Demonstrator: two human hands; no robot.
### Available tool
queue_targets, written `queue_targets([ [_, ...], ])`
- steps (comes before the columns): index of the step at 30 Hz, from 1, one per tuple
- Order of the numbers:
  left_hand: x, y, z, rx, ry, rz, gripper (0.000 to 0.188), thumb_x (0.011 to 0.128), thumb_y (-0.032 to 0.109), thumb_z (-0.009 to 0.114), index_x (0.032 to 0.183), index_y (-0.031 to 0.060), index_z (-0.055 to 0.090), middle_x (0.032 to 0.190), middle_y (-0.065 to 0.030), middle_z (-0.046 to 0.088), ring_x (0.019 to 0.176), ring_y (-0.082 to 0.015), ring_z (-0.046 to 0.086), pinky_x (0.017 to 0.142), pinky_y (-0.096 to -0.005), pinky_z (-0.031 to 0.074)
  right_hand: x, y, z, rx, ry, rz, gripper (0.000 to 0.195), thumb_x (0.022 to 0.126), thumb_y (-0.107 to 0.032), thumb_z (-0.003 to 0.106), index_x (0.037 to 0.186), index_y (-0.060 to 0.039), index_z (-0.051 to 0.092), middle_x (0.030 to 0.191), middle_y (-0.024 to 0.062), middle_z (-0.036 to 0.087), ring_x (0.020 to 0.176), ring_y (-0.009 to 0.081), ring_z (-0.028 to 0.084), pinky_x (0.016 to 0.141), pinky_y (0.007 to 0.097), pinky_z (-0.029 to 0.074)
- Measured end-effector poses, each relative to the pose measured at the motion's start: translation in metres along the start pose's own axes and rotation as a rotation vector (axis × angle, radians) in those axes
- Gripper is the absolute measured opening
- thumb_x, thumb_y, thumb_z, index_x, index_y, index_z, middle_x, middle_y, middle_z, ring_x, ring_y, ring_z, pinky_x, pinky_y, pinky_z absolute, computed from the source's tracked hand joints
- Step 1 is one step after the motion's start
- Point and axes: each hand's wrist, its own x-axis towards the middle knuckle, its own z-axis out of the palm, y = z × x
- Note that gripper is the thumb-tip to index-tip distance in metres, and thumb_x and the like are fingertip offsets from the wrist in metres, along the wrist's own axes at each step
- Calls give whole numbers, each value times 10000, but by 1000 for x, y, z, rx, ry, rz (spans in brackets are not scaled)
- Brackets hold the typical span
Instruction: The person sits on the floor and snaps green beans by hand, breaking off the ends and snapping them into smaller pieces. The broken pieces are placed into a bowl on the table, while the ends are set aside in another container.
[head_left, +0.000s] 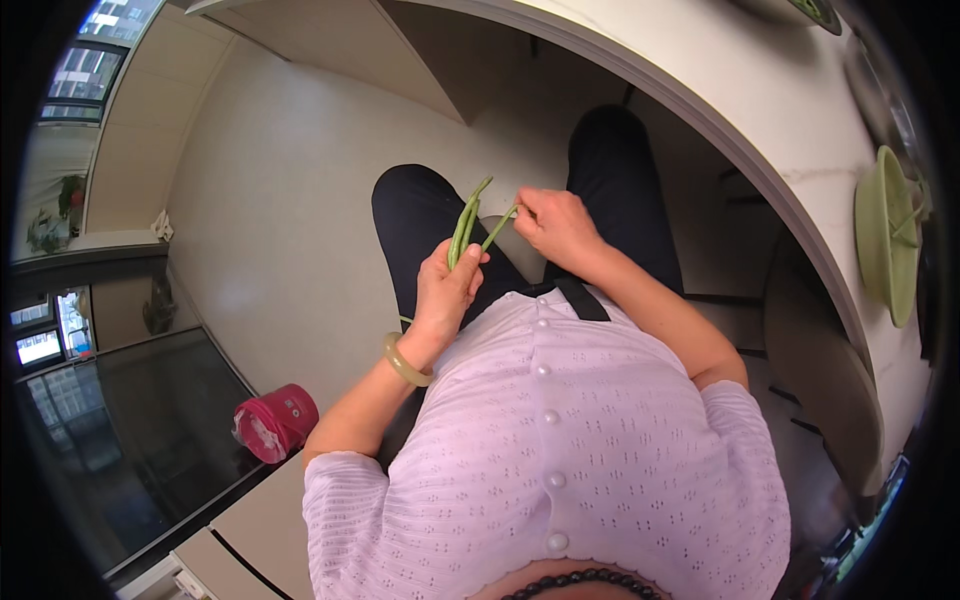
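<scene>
My left hand (448, 283) grips several green beans (463, 225), which stick up past the thumb above my lap. One single bean (499, 229) slants from the left fingers across to my right hand (556, 226). The right thumb and forefinger pinch the far tip of that bean. Both hands are held close together over my dark trousers (416, 206), between the knees. A pale bangle (406, 361) circles my left wrist. The lower ends of the beans are hidden by the left fingers.
A white countertop (795, 120) curves along the right, bearing a green plastic basket (874, 240) with bean pieces in it. Below its edge stands a dark chair (814, 375). A red bin (289, 420) with a plastic liner stands at lower left, beside a glossy dark panel (150, 442).
</scene>
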Motion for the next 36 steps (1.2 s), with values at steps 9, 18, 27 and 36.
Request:
queue_targets([
  [9, -3, -2, -4, 42, -89, -71, 207, 961, 223, 552, 835, 60, 575, 515, 45, 435, 415, -27, 324, 371, -197, 219, 16, 36, -30, 665, -576, 511, 155, 905, -201, 475, 881, -90, 581, 733, 32, 624, 517, 36, 495, 420, 177, 329],
  [18, 2, -9, -3, 46, -59, -93, 217, 969, 223, 539, 851, 46, 584, 536, 22, 490, 400, -42, 362, 372, -196, 263, 4, -23, -26, 61, -640, -156, 128, 792, -145, 521, 803, -48, 603, 701, 122, 621, 634, 301, 601, 600, 411, 471],
  [27, 1, -9, -6, 100, -3, -2, 227, 956, 248, 562, 834, 58, 587, 535, 56, 438, 417, -27, 333, 380, -191, 243, 0, 35, 24, -222, 157, -66, 133, 786, -145, 558, 760, -15, 573, 638, 172, 602, 586, 351, 610, 538, 422, 483],
  [36, 3, -7, -5, 48, -114, -105, 216, 950, 227, 572, 825, 53, 600, 517, 46, 438, 413, -25, 322, 368, -194, 218, 18, 12, -19, 850, -841, 471, 174, 890, -169, 474, 957, -56, 588, 800, 11, 607, 552, 34, 476, 441, 177, 291],
])
